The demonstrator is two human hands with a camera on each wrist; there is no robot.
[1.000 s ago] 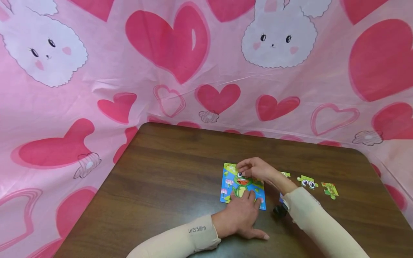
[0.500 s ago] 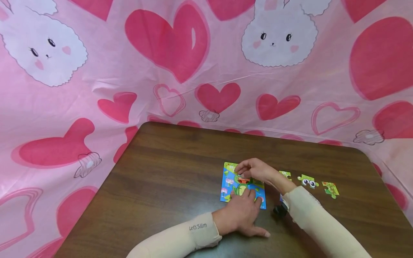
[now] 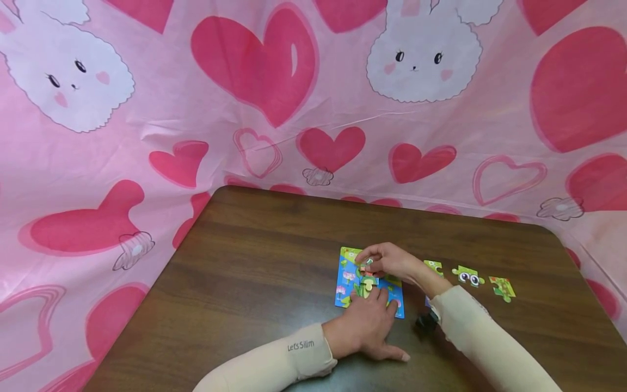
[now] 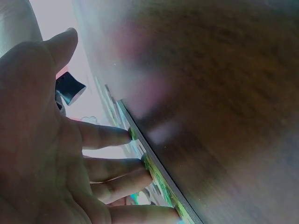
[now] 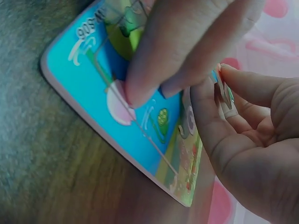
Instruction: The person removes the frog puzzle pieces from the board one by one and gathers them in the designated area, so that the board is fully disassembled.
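Head view takes in the whole wooden table (image 3: 254,283): a blue puzzle board (image 3: 343,283) lies flat near its middle, the left hand (image 3: 367,325) rests on the board's near edge with straight fingers pressing it down, and the right hand (image 3: 389,260) hovers over the board's far part, thumb and fingers pinched round a small puzzle piece (image 3: 366,267) lifted just above the picture. Only this view shows the three loose pieces lying in a row on the table to the right of the board, a green-topped piece (image 3: 433,266), an eyes piece (image 3: 467,276) and a green-and-red piece (image 3: 502,288), and the pink cloth with hearts and rabbits (image 3: 274,71) behind.

Right wrist view shows what the head camera cannot: the held piece (image 5: 223,88) stands on edge between the right hand's fingertips (image 5: 233,77), clear of the board (image 5: 93,112), while the left hand's fingers (image 5: 154,79) press on the printed surface.

Left wrist view shows the left fingers (image 4: 107,136) spread apart, tips on the board's rim (image 4: 159,182).
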